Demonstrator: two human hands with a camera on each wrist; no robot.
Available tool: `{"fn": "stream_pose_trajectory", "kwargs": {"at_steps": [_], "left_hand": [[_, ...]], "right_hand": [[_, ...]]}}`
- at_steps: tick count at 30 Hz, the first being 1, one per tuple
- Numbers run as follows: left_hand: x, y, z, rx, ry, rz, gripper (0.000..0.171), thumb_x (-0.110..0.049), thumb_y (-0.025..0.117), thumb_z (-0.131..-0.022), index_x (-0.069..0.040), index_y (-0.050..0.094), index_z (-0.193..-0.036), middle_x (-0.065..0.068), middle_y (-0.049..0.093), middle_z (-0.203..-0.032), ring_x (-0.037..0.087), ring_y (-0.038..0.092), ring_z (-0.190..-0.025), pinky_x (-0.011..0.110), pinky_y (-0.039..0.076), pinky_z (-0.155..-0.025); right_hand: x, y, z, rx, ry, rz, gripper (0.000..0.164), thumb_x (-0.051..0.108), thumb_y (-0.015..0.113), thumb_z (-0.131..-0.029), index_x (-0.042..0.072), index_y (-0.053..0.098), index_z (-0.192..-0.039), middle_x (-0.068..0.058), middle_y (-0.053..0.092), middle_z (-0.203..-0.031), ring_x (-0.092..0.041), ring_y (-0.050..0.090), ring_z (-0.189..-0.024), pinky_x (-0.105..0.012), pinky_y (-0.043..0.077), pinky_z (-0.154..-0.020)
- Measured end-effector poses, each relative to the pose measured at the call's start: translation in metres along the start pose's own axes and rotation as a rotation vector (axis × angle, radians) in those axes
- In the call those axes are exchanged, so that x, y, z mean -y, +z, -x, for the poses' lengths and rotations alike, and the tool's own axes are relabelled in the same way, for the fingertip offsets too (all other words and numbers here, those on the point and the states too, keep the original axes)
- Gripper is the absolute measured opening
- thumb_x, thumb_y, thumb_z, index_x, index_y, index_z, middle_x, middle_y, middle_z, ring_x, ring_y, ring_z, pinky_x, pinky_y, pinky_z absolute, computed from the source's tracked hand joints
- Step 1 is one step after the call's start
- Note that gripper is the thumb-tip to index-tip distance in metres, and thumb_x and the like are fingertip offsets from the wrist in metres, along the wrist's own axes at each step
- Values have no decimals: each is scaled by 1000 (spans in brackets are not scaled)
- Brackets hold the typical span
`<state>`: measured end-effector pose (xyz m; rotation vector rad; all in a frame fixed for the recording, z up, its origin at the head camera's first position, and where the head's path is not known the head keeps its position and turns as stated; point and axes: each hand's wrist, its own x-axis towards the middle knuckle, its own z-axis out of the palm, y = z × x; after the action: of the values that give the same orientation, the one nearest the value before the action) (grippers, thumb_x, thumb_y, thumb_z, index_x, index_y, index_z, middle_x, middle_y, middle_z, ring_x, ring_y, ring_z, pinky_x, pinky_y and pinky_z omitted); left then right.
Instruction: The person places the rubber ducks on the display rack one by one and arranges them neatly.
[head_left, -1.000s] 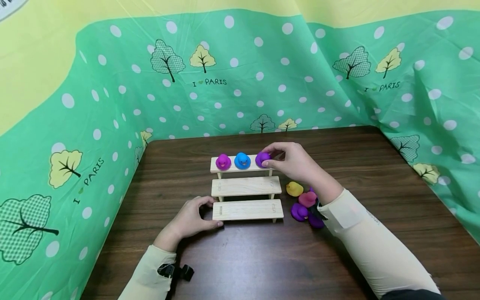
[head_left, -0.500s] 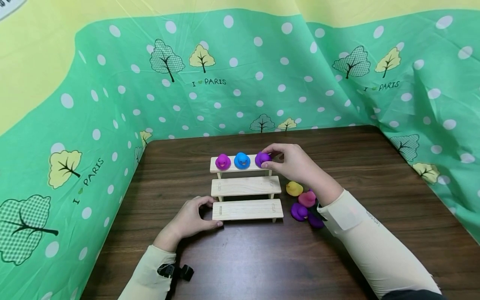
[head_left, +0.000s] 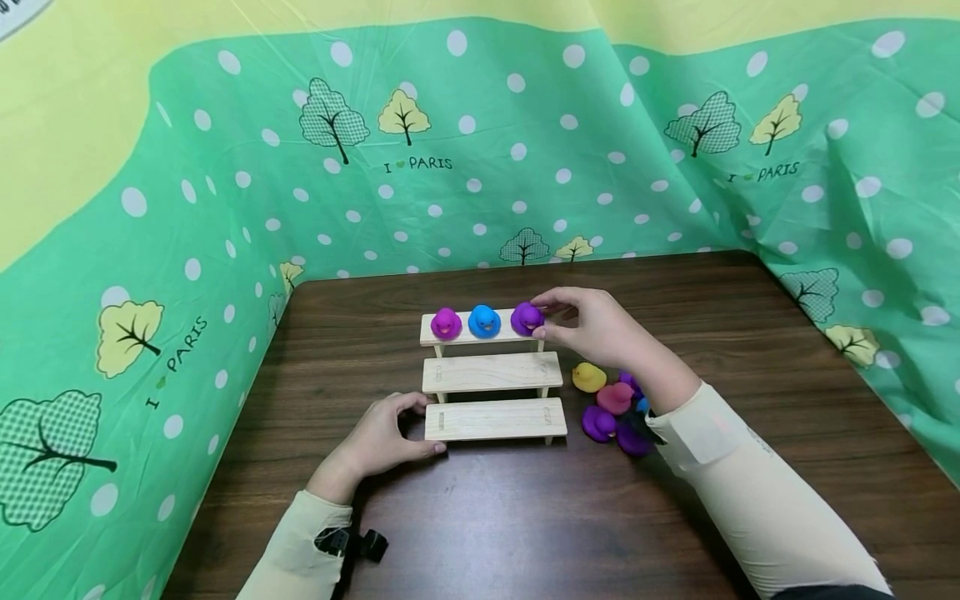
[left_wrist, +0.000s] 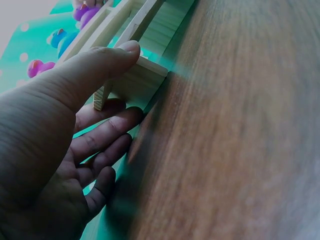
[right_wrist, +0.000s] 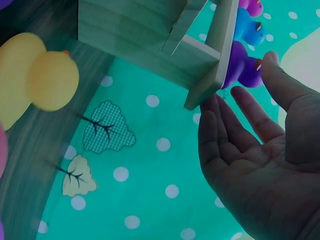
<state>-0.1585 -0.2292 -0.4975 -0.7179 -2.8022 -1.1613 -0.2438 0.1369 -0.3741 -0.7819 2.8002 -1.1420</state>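
A small three-tier wooden stand (head_left: pixel 491 373) stands on the table. On its top tier sit a magenta rubber duck (head_left: pixel 446 323), a blue rubber duck (head_left: pixel 484 321) and a purple rubber duck (head_left: pixel 527 318), in a row from left to right. My right hand (head_left: pixel 600 329) is beside the purple duck, thumb and fingers spread around its right side; in the right wrist view a narrow gap shows between fingertips and duck. With thumb in front and fingers behind, my left hand (head_left: pixel 384 433) holds the left end of the lowest tier, also seen in the left wrist view.
Right of the stand lies a loose group of ducks: a yellow duck (head_left: pixel 589 377), a pink duck (head_left: pixel 615 398), a purple duck (head_left: pixel 598 424) and others partly hidden by my right wrist. Green patterned cloth (head_left: pixel 480 167) walls the dark wooden table (head_left: pixel 480 533) at back and sides.
My right fingers have let go of the purple duck and drawn slightly to the right, so more of it shows. The left hand and the stand stay put.
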Motion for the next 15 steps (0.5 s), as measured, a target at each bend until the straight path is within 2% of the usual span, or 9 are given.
{"fn": "stream_pose_trajectory", "kwargs": {"at_steps": [7,15], "left_hand": [[-3,-1,1,-1,1,0,52,-35,98,-71,-17,71,-111,-11,68,-99,14,64,-96,39,53,-90],[-3,-1,1,15,-30,10,53,-36,98,-72,-16,70,-112,-9,67,-101,16,64,-97,41,53,-92]], "right_hand": [[-12,-11,15,-8,29,-7,45,26,82,-94,9,68,-134,-9,71,-129,-27,67,-116,-48,53,-99],[-31,-20,34,-24,94,0,43,27,83,-93,18,70,-133,-2,70,-131,-29,63,-122,-52,50,-100]]}}
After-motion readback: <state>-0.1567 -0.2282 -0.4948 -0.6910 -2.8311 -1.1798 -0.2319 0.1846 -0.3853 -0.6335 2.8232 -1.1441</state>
